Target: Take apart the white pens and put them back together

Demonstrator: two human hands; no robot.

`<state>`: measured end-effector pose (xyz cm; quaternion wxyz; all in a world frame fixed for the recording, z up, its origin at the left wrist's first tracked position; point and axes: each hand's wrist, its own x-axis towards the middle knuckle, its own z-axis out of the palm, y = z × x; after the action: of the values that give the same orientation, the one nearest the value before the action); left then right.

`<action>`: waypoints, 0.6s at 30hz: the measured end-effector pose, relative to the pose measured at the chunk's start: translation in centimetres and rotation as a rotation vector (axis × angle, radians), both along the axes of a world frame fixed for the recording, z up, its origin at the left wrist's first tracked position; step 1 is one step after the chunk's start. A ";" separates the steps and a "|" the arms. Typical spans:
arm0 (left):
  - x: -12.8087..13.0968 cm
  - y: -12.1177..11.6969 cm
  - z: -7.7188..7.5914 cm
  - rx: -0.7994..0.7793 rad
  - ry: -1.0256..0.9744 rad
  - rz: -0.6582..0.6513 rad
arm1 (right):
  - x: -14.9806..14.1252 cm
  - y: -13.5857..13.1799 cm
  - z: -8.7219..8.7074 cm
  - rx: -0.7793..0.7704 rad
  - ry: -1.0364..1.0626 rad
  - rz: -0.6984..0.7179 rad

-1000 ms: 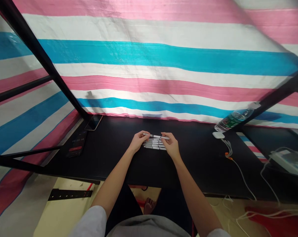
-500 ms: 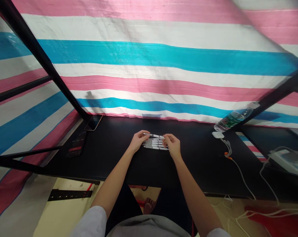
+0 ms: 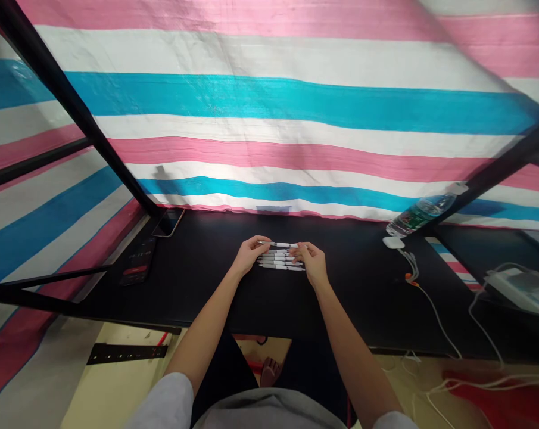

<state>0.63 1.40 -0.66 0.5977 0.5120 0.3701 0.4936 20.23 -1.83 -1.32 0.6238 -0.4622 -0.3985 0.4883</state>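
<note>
The left hand (image 3: 251, 255) and right hand (image 3: 312, 263) seem to pinch the far white pen (image 3: 282, 245) at both ends, near a row of pens (image 3: 280, 261) on the black table (image 3: 198, 298). If one hand slips, this pen may roll and disturb the row.

Right under my fingertips (image 3: 264, 241), the top pen (image 3: 283, 245): smooth white plastic with a soft gloss on the barrel! Just below my fingers, the other pens (image 3: 280, 262) show that same sleek finish. Beneath them, a matt black tabletop (image 3: 198, 298). Well past my right fingers, a shiny clear plastic water bottle (image 3: 423, 211); past my left, a phone (image 3: 168, 221) with glossy glass. Ahead of my fingers, a creased, woven plastic tarpaulin (image 3: 273, 119).
</note>
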 end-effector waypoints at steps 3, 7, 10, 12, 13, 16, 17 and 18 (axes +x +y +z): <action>0.1 0.0 0.0 -0.006 -0.011 0.037 | 0.0 0.0 0.1 0.009 -0.002 -0.026; 0.1 0.1 0.0 -0.022 0.009 0.092 | -0.1 -0.1 0.1 0.018 -0.002 -0.018; 0.1 0.0 0.2 0.004 0.039 0.089 | -0.1 -0.1 0.0 0.020 -0.023 -0.009; 0.1 -0.1 0.4 0.017 0.043 0.087 | -0.1 0.0 -0.1 0.019 -0.046 -0.013; 0.1 -0.1 0.4 0.020 0.039 0.087 | 0.0 0.0 -0.2 0.019 -0.054 -0.015; 0.1 -0.2 0.5 0.009 0.012 0.085 | 0.0 0.1 -0.3 0.015 -0.057 -0.024; 0.1 -0.2 0.5 0.004 0.002 0.083 | 0.1 0.1 -0.4 0.010 -0.053 -0.027; 0.1 -0.1 0.4 -0.001 -0.004 0.077 | 0.1 0.2 -0.4 0.002 -0.048 -0.028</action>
<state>0.71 1.26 -0.28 0.5792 0.4961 0.3888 0.5170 20.31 -1.68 -1.70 0.6210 -0.4789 -0.4074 0.4680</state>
